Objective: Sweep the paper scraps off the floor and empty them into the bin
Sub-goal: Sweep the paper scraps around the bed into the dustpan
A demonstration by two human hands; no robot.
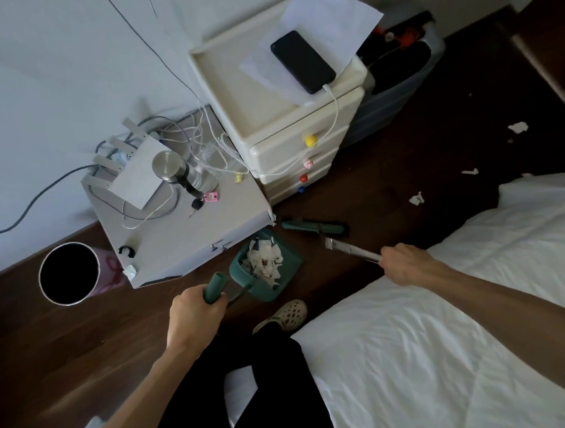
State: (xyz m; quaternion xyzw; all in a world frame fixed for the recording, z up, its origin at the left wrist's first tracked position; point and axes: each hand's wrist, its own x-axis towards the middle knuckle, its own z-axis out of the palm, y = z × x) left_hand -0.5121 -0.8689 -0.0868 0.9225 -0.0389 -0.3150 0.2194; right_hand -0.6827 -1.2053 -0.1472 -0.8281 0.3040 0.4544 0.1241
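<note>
My left hand (pixel 195 314) grips the green handle of a teal dustpan (pixel 291 264) that sits low over the dark wooden floor and holds a heap of white paper scraps (pixel 266 261). My right hand (pixel 403 264) grips the metal shaft of the broom (pixel 351 249); its green head (pixel 313 226) lies on the floor just beyond the dustpan. The round bin (pixel 69 273), dark inside, stands to the left beside the low cabinet. More scraps (pixel 417 198) lie scattered on the floor at the far right.
A grey low cabinet (pixel 187 237) with cables, a router and a flask stands between bin and dustpan. A cream drawer unit (pixel 280 114) carries a phone and paper. The white bed (pixel 449 323) fills the right. My foot in a clog (pixel 285 315) is near the dustpan.
</note>
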